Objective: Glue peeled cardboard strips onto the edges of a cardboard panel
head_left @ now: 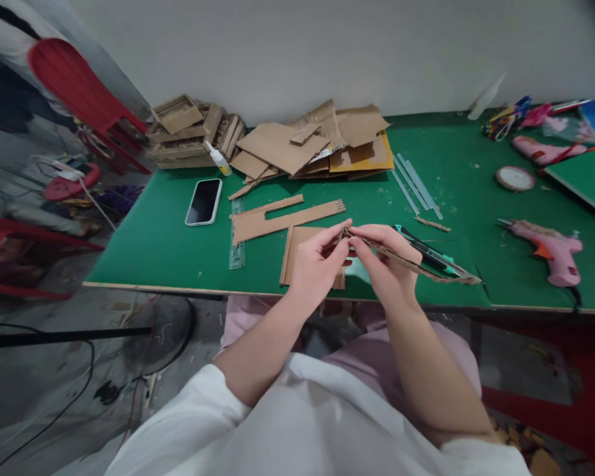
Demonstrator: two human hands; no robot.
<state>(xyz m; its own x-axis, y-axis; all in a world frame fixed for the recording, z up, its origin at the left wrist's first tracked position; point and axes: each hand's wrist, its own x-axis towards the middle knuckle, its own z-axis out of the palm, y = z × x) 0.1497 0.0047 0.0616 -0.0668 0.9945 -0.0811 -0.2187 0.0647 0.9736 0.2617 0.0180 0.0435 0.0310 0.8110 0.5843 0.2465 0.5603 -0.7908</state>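
Both my hands meet near the front edge of the green table, pinching a thin cardboard strip (426, 270). My left hand (318, 266) has its fingertips on the strip's left end. Beside it, my right hand (387, 261) grips the strip, which sticks out to the right past the fingers. Beneath my left hand lies a flat cardboard piece with a raised edge (293, 254), partly hidden. A teal and black cutter (431, 254) rests just behind the strip. Left of my hands, a notched cardboard piece (287, 221) lies across a clear ruler (237, 258).
A phone (204, 201), a glue bottle (219, 160), stacked cardboard frames (193, 135) and cardboard sheets (287, 149) are on the green table (149, 254). Glue sticks (416, 182), a tape roll (514, 178) and a pink glue gun (550, 248) are to the right.
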